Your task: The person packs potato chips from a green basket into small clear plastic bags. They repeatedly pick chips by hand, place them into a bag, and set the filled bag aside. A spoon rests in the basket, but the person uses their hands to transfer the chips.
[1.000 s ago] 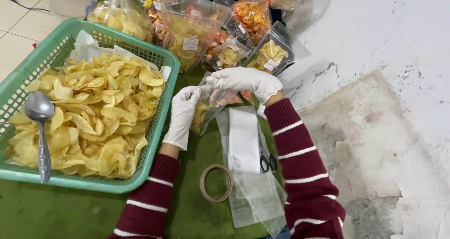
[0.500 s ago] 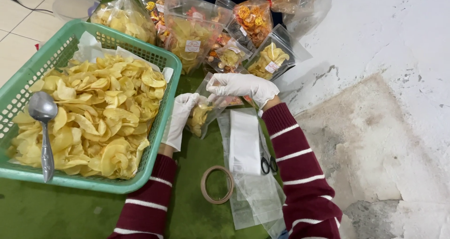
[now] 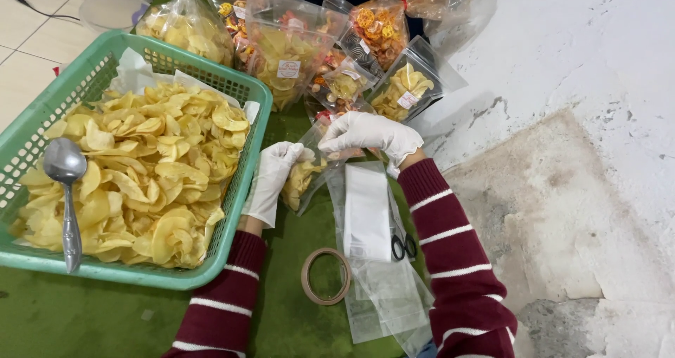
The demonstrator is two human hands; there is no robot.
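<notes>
**Gloved hands close on a small bag of chips**

Both hands wear white gloves. The left hand [image 3: 271,179] supports a small clear bag of yellow chips [image 3: 304,179] from the side and below, its fingers curled around the bag's lower part. The right hand [image 3: 365,134] sits over the bag's top edge, fingers pinched together on the plastic there. The bag hangs just above the green table cover [image 3: 105,316], between the green plastic basket [image 3: 242,189] heaped with loose chips and a stack of empty clear bags [image 3: 369,259].

A metal spoon [image 3: 65,189] rests on the loose chips in the basket. A roll of tape [image 3: 325,276] lies near the left forearm, and black scissors [image 3: 403,247] poke out beside the empty bags. Filled, labelled bags [image 3: 337,63] are piled behind.

The risks look small but real. The chips are thin and brittle, so a tight squeeze from the left hand could crush them. If the top edge slips from the right hand's pinch, the bag could tip and spill onto the cover.
</notes>
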